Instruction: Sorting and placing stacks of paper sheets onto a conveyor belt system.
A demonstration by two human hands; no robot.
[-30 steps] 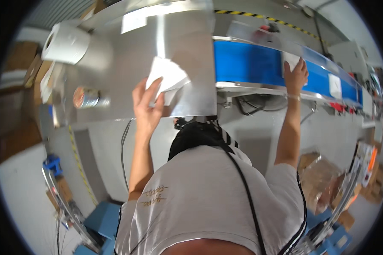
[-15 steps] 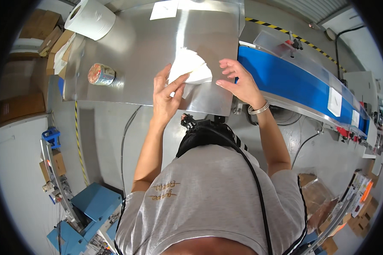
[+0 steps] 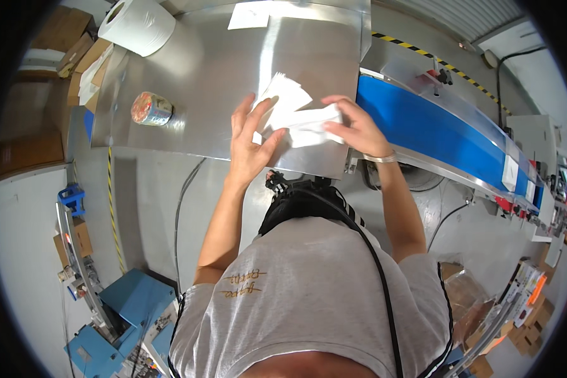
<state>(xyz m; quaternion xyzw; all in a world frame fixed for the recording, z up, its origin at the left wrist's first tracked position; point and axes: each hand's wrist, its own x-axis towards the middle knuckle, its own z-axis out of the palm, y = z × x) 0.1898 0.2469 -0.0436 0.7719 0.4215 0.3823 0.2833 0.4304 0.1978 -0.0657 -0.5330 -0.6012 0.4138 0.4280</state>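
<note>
Over the near right part of the metal table, a fanned stack of flat white paper pieces (image 3: 290, 97) is in my left hand (image 3: 249, 142). The fingers lie along its left side and the thumb presses near its lower end. My right hand (image 3: 362, 129), slightly blurred, pinches the right end of a white paper piece (image 3: 315, 120) between thumb and fingers. That piece stretches sideways across the lower part of the fan. Whether it is one layer or more, I cannot tell.
The metal table (image 3: 201, 75) bears a roll of tape (image 3: 152, 109), a large white roll (image 3: 138, 26) and a white sheet (image 3: 249, 15). To the right runs a blue conveyor belt (image 3: 422, 123) with white pieces (image 3: 510, 169) on it and a transparent guard alongside.
My right hand, open and apart from the fan before, has closed on a white paper piece at its right. The white pieces on the belt have moved farther along to the right.
</note>
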